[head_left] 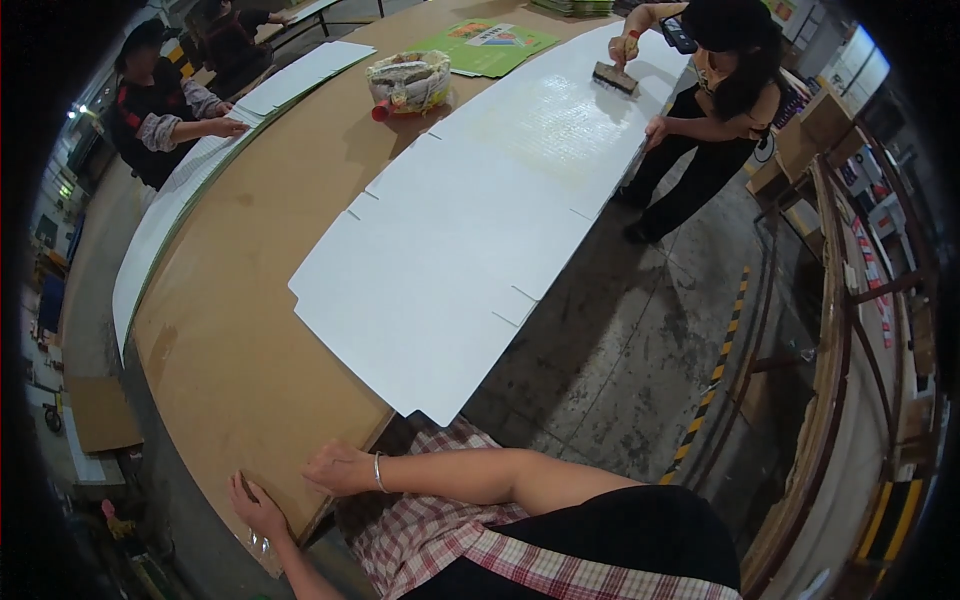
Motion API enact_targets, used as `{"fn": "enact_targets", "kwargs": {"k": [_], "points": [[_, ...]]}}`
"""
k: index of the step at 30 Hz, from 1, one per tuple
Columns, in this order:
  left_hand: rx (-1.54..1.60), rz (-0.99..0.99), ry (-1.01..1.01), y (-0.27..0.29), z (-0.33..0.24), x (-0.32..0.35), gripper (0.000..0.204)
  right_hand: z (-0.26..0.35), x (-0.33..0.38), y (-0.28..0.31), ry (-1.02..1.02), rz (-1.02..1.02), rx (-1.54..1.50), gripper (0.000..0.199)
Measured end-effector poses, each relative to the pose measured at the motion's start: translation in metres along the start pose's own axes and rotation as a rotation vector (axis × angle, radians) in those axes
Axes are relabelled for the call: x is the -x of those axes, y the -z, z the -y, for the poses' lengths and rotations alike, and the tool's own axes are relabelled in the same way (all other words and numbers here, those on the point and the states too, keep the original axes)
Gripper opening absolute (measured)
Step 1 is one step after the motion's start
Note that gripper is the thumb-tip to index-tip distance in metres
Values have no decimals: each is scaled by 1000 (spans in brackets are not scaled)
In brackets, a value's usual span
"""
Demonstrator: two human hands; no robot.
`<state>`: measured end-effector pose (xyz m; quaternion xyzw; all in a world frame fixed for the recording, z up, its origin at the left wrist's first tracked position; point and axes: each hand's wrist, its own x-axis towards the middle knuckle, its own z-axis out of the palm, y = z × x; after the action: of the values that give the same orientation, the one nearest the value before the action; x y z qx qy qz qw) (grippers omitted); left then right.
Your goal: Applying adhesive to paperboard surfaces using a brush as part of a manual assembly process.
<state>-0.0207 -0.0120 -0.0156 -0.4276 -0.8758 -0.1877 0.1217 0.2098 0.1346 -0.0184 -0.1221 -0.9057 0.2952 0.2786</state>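
Note:
My left hand (258,508) rests on the near end of the brown tabletop (260,350), fingers stretched and apart, holding nothing. Clear tape (263,550) shines at the table corner just below it. To its right, my right hand (340,468) lies on the tabletop by the edge, fingers loosely bent and nothing seen in them; a bracelet circles that wrist. Beyond both hands, apart from them, a large white sheet of card (430,270) with slits along its sides lies on the table. A wet, shiny patch covers its far part.
At the far right a co-worker holds a wide brush (615,78) on the sheet. A smeared tub (410,82) and green printed card (485,47) stand farther back. Another person at left handles a long white sheet (190,170). A metal-framed bench (815,400) lies right.

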Motion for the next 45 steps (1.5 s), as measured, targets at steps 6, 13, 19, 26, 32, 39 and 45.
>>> {"fn": "enact_targets", "kwargs": {"k": [6,13,19,26,32,39,45], "points": [[-26,6,18,-1,-1,0,38,-1,2,-5,-15,-35,-22,24],[4,6,3,-1,0,-1,37,-2,2,-5,3,-52,20,23],[-5,-1,10,0,-4,1,38,-5,2,-10,35,-81,19,23],[17,-4,-1,-1,-1,-1,38,-4,1,-8,5,-13,10,24],[14,6,19,-1,-2,0,38,-3,2,-6,13,-60,-1,24],[24,13,25,-1,-1,0,39,-2,3,-3,-3,-37,-13,24],[-3,1,22,-1,-1,0,38,-2,2,-4,3,-30,-7,24]]}}
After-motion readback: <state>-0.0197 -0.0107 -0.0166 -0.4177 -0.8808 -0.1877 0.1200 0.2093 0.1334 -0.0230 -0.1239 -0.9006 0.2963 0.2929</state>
